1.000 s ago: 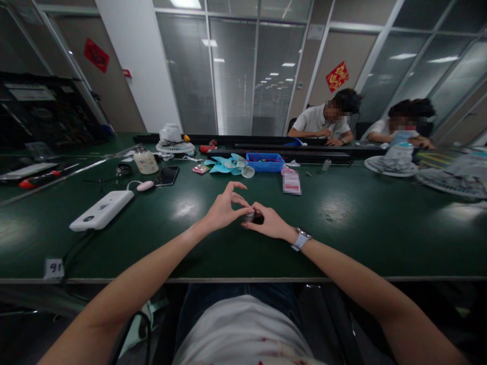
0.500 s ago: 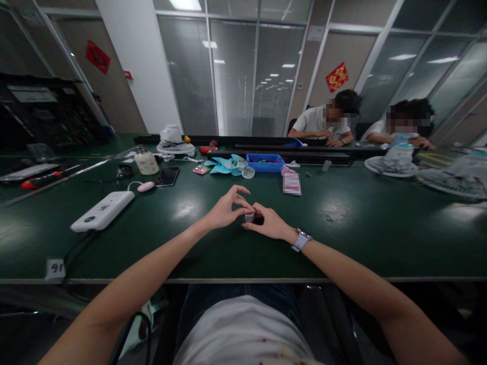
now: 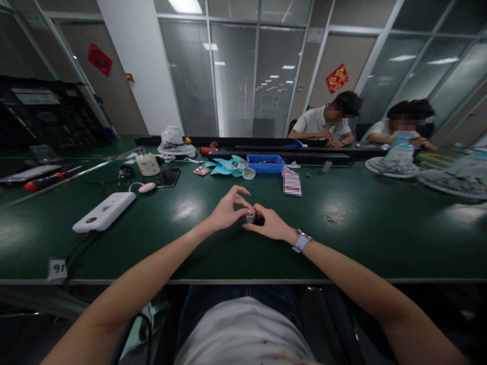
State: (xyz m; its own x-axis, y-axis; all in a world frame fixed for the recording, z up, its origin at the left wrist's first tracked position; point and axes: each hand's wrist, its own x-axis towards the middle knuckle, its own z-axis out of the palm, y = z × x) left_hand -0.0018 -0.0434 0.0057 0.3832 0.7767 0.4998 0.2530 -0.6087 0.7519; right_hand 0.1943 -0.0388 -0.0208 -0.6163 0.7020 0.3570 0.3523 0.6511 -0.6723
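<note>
Between my two hands, just above or on the green table, is a small silvery cylinder point(image 3: 250, 218), partly covered by fingers. My right hand point(image 3: 271, 223) curls around it from the right, thumb below at the near side and fingertips at the top. From the left, my left hand point(image 3: 227, 210) pinches at its upper end with thumb and fingertips, the other fingers arched above. What exactly the cylinder is, I cannot make out at this size. A watch point(image 3: 302, 240) sits on my right wrist.
Beyond my hands lie blue fan blades point(image 3: 227, 166), a blue tray point(image 3: 265, 163) and a pink-edged card point(image 3: 292, 183). To the left are a phone point(image 3: 168, 178), a cream bottle point(image 3: 147, 163) and a white power strip point(image 3: 103, 212). Two people sit across at the right, near fan parts point(image 3: 391, 166).
My hands hold nearly the same pose around the small cylinder. The whole view has shifted very slightly.
</note>
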